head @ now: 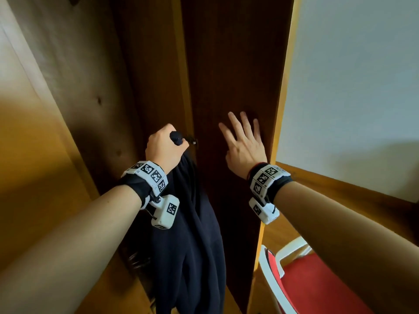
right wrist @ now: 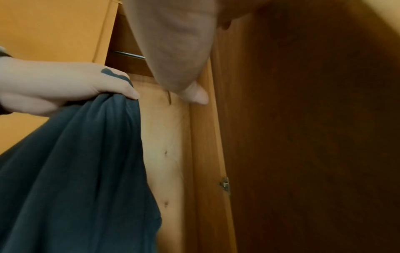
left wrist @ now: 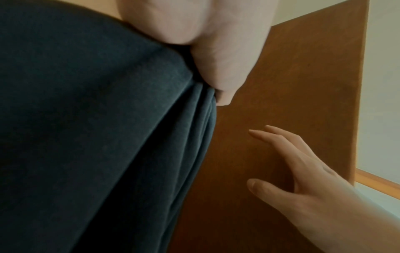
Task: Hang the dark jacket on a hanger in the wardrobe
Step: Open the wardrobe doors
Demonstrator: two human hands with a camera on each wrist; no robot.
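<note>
- Gripping a bunched fold of the dark jacket [head: 188, 234], the left hand [head: 164, 148] is curled tight into a fist in front of the wardrobe opening.
- The jacket hangs straight down from that fist, beside the wardrobe door [head: 233, 87].
- The right hand [head: 246, 143] holds nothing; its fingers [left wrist: 279, 138] are straight and spread, lying against the dark inner face of the door.
- A metal rail [right wrist: 129, 54] shows inside the wardrobe.
- A red-seated white chair [head: 315, 284] stands at lower right.
</note>
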